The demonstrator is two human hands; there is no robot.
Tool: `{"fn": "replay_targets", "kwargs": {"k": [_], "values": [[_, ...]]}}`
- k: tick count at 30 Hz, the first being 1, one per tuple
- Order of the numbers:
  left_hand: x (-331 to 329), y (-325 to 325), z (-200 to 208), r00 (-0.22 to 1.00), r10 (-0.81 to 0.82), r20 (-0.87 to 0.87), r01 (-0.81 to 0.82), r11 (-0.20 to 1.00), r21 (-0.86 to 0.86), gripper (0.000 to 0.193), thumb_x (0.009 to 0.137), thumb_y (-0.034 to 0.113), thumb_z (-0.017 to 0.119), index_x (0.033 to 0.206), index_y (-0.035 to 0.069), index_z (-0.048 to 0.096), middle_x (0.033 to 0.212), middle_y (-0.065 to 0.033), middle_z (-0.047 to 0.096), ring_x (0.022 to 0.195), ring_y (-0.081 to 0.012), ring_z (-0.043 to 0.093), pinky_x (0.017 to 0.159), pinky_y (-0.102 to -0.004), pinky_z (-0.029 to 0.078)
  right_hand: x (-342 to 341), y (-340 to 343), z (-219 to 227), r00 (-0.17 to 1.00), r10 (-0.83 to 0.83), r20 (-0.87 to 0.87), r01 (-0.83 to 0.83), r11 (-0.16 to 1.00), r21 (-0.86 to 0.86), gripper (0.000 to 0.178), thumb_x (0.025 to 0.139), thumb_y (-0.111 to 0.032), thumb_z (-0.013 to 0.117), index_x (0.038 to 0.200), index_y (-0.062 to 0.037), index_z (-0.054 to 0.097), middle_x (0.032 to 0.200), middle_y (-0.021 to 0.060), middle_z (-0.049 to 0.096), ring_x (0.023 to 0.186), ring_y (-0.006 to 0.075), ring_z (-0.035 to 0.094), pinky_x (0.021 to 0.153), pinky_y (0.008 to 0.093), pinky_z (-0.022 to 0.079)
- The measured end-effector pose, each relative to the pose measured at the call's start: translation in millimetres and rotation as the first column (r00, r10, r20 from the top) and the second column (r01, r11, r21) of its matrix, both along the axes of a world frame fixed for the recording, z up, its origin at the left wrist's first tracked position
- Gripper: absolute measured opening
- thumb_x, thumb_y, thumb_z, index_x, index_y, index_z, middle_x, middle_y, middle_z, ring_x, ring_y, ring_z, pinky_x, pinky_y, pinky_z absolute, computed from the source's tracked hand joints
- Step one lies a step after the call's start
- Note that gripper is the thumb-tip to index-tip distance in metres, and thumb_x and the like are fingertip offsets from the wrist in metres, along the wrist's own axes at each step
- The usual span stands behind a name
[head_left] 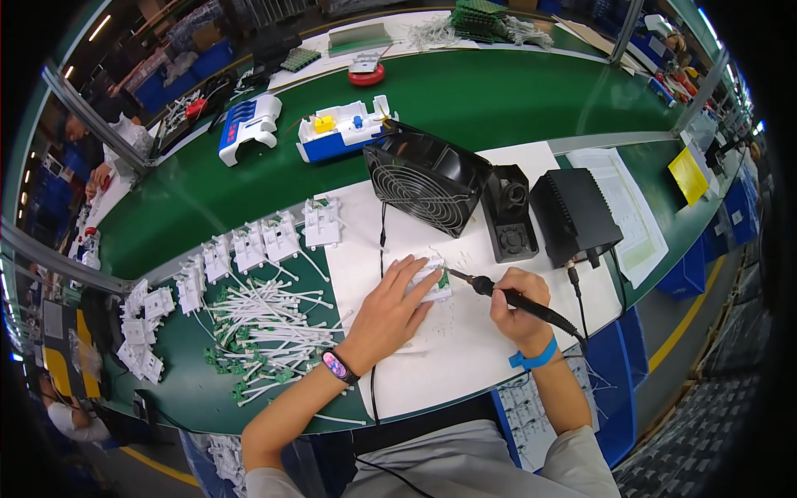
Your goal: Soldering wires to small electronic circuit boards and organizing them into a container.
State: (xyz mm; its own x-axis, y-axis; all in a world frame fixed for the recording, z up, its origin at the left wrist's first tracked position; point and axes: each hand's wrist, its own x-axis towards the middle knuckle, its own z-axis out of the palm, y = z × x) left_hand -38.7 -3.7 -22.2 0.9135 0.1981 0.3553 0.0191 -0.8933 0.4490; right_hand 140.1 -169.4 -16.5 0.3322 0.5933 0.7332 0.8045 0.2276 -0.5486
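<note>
Just right of centre in the frame, steadying a small white housing (437,290) on a white sheet (473,357) with the left hand (390,305), palm down, fingers loosely spread and resting over the part; cannot tell any true pinch between thumb and fingers. Gripping a black soldering iron (481,285) in the right hand (523,311), fingers closed round the handle, and aiming the tip leftward at the housing's edge; cannot tell actual contact. Wearing a dark-strapped watch (336,365) on the left wrist and a blue band (535,355) on the right. Flanked at left of the frame by a heap of white cables (266,324) with small green ends, and edged above that by a curved row of white housings (249,247). Backed, above the hands, by a black fan (423,191), a black iron stand (508,216) and a black ribbed box (575,216), with printed papers (631,216) farther right. Set out across the green surface at upper left and upper centre: two blue-and-white shells (249,129), apart from each other, and below a red round base (366,75).
</note>
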Motion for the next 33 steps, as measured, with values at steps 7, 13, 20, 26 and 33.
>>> {"fn": "replay_targets", "kwargs": {"k": [7, 13, 20, 26, 33], "values": [[0.0, -0.2, 0.5, 1.000, 0.001, 0.002, -0.001, 1.000, 0.005, 0.050, 0.090, 0.011, 0.069, 0.138, 0.006, 0.055, 0.141, -0.0189, 0.052, 0.135, -0.0375, 0.047, 0.115, -0.0450, 0.039, -1.0, 0.2, -2.0, 0.999, -0.028, -0.015, 0.028, 0.999, 0.021, 0.017, 0.080, -0.004, 0.071, 0.089, -0.0034, 0.056, 0.065, 0.0108, 0.059, 0.051, 0.0257, 0.056, 0.050, 0.0328, 0.045], [0.4, 0.1, -0.2, 1.000, 0.004, -0.001, -0.004, 1.000, 0.014, 0.050, 0.090, 0.011, 0.069, 0.138, 0.006, 0.056, 0.141, -0.0189, 0.052, 0.134, -0.0374, 0.047, 0.115, -0.0452, 0.039, -0.3, 0.4, -4.1, 0.999, -0.035, -0.041, 0.035, 0.999, 0.011, 0.017, 0.081, -0.004, 0.071, 0.089, -0.0030, 0.057, 0.066, 0.0108, 0.060, 0.052, 0.0257, 0.056, 0.050, 0.0328, 0.045], [-0.2, 0.5, -1.4, 1.000, 0.008, -0.003, -0.009, 1.000, -0.001, 0.050, 0.090, 0.011, 0.069, 0.138, 0.006, 0.056, 0.141, -0.0188, 0.052, 0.134, -0.0379, 0.047, 0.115, -0.0451, 0.039, -0.4, 0.8, -6.8, 0.999, -0.024, -0.040, 0.025, 0.999, 0.033, 0.014, 0.089, -0.009, 0.067, 0.088, -0.0031, 0.054, 0.065, 0.0073, 0.055, 0.054, 0.0179, 0.050, 0.052, 0.0299, 0.038], [-1.4, -0.5, -1.4, 1.000, 0.009, -0.007, -0.009, 1.000, -0.004, 0.051, 0.089, 0.010, 0.069, 0.139, 0.007, 0.055, 0.141, -0.0185, 0.052, 0.135, -0.0377, 0.047, 0.116, -0.0459, 0.038, -1.7, 1.2, -6.8, 0.995, -0.028, -0.095, 0.029, 1.000, 0.010, 0.013, 0.089, -0.008, 0.065, 0.088, -0.0023, 0.054, 0.065, 0.0077, 0.053, 0.054, 0.0159, 0.047, 0.052, 0.0286, 0.038], [-1.8, 5.9, 7.3, 0.998, 0.007, -0.059, -0.006, 1.000, 0.021, 0.051, 0.088, 0.010, 0.071, 0.138, 0.013, 0.057, 0.142, -0.0136, 0.052, 0.136, -0.0358, 0.047, 0.116, -0.0480, 0.038, 1.5, -5.6, -14.2, 0.978, -0.136, -0.161, 0.140, 0.990, 0.015, 0.012, 0.084, -0.006, 0.068, 0.089, -0.0015, 0.058, 0.068, 0.0074, 0.060, 0.052, 0.0162, 0.054, 0.052, 0.0278, 0.044]]}}
